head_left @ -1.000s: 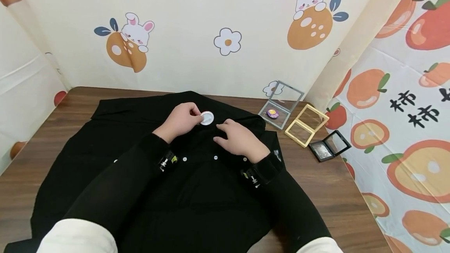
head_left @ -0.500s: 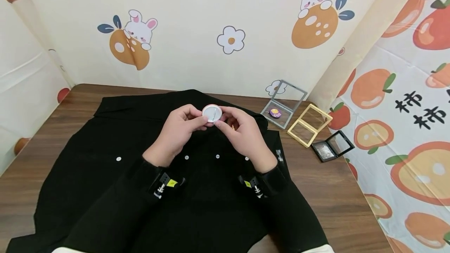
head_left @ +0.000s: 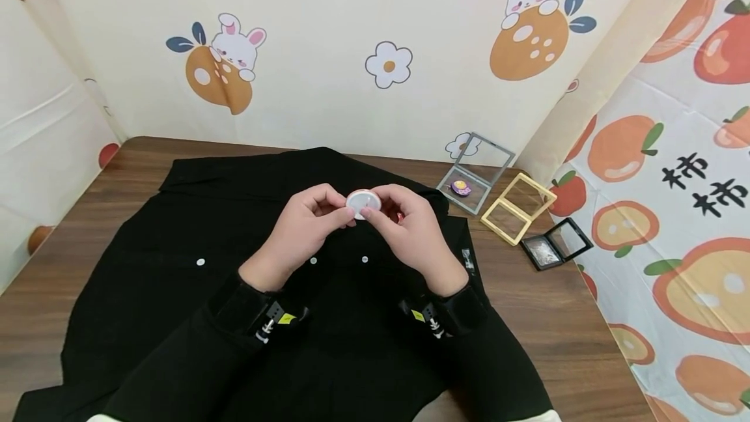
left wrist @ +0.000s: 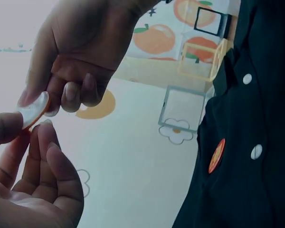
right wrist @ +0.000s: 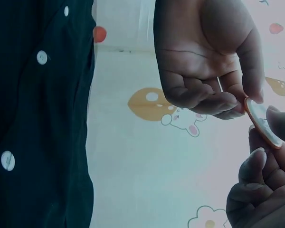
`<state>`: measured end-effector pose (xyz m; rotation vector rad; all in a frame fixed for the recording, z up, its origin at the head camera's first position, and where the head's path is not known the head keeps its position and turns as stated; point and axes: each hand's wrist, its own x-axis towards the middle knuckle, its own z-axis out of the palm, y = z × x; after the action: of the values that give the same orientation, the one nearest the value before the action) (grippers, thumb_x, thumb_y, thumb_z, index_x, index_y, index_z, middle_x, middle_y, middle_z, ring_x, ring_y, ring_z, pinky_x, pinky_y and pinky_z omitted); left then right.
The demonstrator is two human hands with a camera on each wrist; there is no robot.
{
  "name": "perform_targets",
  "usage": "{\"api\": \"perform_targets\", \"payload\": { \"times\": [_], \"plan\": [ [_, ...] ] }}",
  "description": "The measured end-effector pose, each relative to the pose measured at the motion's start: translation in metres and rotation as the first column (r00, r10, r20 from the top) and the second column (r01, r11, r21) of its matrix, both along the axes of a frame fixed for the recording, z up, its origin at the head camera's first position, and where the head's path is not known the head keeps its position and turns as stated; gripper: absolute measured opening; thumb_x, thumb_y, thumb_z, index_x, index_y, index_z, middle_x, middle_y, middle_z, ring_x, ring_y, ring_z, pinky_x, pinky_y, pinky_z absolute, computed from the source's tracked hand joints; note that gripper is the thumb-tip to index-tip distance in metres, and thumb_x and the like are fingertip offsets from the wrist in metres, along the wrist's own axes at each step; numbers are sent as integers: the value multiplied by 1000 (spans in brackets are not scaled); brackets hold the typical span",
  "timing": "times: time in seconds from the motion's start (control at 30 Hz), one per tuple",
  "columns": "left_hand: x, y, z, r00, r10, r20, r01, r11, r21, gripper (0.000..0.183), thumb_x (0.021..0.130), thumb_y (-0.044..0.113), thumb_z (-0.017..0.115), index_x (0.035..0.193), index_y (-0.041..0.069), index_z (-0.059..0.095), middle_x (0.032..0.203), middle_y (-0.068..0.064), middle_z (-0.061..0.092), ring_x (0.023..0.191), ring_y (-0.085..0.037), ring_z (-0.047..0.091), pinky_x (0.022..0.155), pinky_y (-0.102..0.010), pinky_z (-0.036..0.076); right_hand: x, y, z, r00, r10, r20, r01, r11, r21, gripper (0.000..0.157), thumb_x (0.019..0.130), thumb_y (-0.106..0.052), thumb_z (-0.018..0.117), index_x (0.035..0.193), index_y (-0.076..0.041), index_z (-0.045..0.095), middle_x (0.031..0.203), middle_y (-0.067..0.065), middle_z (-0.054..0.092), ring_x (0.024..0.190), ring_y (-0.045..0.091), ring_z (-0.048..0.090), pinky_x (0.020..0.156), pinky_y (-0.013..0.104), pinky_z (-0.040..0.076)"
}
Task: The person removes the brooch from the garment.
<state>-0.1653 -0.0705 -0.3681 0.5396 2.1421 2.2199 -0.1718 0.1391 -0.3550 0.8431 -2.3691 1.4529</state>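
Note:
Both hands pinch a round pin badge above a black shirt that lies spread on the table. The badge's white back faces up, and its rim is orange-red. My left hand grips its left edge, thumb on the back. From the other side, my right hand pinches it near the right edge; the left wrist view shows that hand at the top. A second, red-orange badge sits on the shirt near a white button. The right hand largely hides it in the head view.
Several open small cases stand at right: a grey clear one holding a purple and yellow piece, a yellow-framed one, and a black one. Patterned cloth walls the back and sides of the wooden table.
One second ago only the left hand held the badge, with the right hand loose beside it. The right hand then took hold of it too, and both have since lowered slightly.

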Motion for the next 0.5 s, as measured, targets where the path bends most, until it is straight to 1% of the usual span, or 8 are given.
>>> {"api": "perform_targets", "payload": {
  "times": [0.07, 0.17, 0.3, 0.4, 0.5],
  "plan": [
    [0, -1, 0, 999, -19, -43, 17, 999, -48, 6, 98, 6, 70, 94, 2, 69, 94, -12, 67, 84, -25, 70, 78, -33, 57, 0, 1, -1, 1000, 25, 16, -24, 999, -26, 14, 98, -13, 73, 110, -7, 72, 84, -1, 59, 67, 19, 49, 57, 30, 38],
    [2, -4, 2, 993, -30, -113, 17, 994, -112, 5, 98, 8, 71, 95, 4, 71, 93, -9, 67, 83, -25, 69, 75, -33, 57, 1, 3, -1, 998, 65, 26, -63, 997, -50, 12, 98, -10, 72, 109, -6, 72, 84, -1, 59, 66, 20, 48, 56, 30, 38],
    [6, -7, 5, 982, -22, -186, -9, 986, -165, 2, 98, 9, 71, 99, 8, 73, 92, -5, 69, 81, -27, 68, 71, -31, 55, 1, 4, 0, 992, 118, 37, -116, 991, -61, 10, 97, -7, 72, 107, -6, 72, 86, -1, 61, 67, 20, 48, 57, 32, 38],
    [9, -7, 8, 976, -15, -216, -26, 983, -184, 3, 98, 9, 71, 99, 8, 74, 90, -3, 69, 80, -29, 67, 69, -31, 54, 1, 4, 1, 989, 145, 44, -142, 988, -65, 8, 97, -5, 71, 106, -6, 72, 88, -1, 62, 67, 20, 48, 58, 32, 39],
    [10, -6, 10, 975, -14, -221, -29, 981, -191, 3, 97, 8, 71, 98, 6, 74, 89, -3, 70, 79, -30, 67, 68, -30, 53, 1, 5, 0, 987, 152, 45, -148, 986, -73, 8, 97, -5, 70, 105, -6, 72, 88, 0, 62, 67, 20, 48, 58, 32, 39]
  ]
}}
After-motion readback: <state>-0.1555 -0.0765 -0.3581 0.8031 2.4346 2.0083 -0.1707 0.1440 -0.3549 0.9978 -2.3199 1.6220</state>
